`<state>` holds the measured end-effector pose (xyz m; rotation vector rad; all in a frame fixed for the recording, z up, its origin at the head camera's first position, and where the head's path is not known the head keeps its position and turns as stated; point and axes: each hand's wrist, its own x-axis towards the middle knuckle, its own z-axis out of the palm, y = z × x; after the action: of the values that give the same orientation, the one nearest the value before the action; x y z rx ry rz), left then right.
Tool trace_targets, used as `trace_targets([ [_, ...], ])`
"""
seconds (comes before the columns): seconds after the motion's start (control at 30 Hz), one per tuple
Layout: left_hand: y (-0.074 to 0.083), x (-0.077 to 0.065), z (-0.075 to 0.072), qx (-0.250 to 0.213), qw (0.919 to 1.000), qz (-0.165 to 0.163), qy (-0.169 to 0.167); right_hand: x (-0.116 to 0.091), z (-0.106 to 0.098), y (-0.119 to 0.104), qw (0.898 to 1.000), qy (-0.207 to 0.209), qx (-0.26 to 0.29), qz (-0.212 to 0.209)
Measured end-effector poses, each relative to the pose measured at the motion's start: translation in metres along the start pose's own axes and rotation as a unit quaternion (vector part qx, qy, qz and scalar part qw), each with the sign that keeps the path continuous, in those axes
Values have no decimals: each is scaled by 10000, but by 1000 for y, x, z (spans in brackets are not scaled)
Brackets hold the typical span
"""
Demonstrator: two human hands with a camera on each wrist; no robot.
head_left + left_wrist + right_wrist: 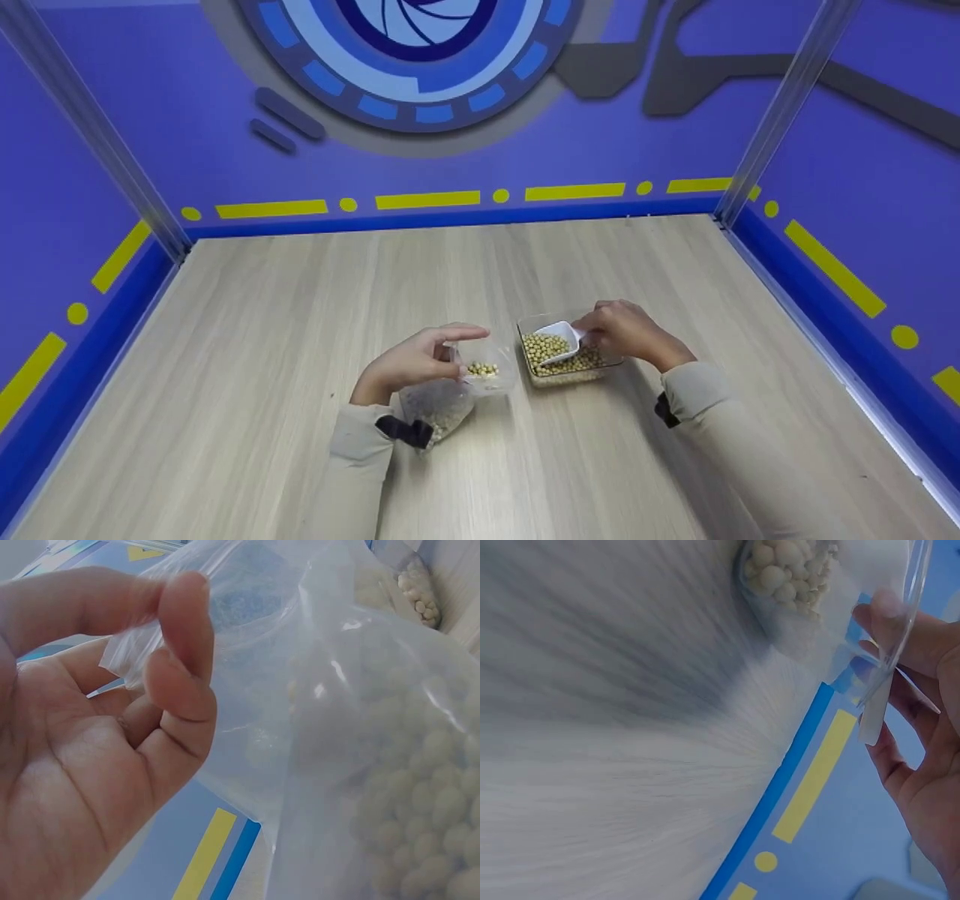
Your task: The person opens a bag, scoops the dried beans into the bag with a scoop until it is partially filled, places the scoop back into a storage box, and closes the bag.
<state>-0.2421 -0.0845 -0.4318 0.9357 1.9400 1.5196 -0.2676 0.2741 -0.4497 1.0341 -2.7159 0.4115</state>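
Note:
My left hand (412, 360) holds a clear plastic bag (504, 381) by its mouth, the index finger stretched along the upper edge and the thumb lower down. Yellow soybeans (482, 370) show inside the mouth. The bag's fuller part sags below the wrist; the left wrist view shows many beans (420, 817) through the plastic. My right hand (626, 328) pinches the handle of a white scoop (559, 328). Soybeans fill the scoop, which is tilted inside a clear rectangular container (523, 352) with more soybeans (581, 363). In the right wrist view the fingers pinch the white handle (876, 716) by the container's wall.
Both hands work above a light wood table (300, 315). Blue-purple panels with yellow marks (427, 200) enclose it at the back and sides, with metal posts (780, 112) at the corners. The container stands just right of the bag.

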Motion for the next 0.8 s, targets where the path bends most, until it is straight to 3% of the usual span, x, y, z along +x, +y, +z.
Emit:
trace_targets([
  [0.8, -3, 1, -1, 213, 9997, -46, 85, 2, -9, 10, 9949, -685, 673, 302],
])
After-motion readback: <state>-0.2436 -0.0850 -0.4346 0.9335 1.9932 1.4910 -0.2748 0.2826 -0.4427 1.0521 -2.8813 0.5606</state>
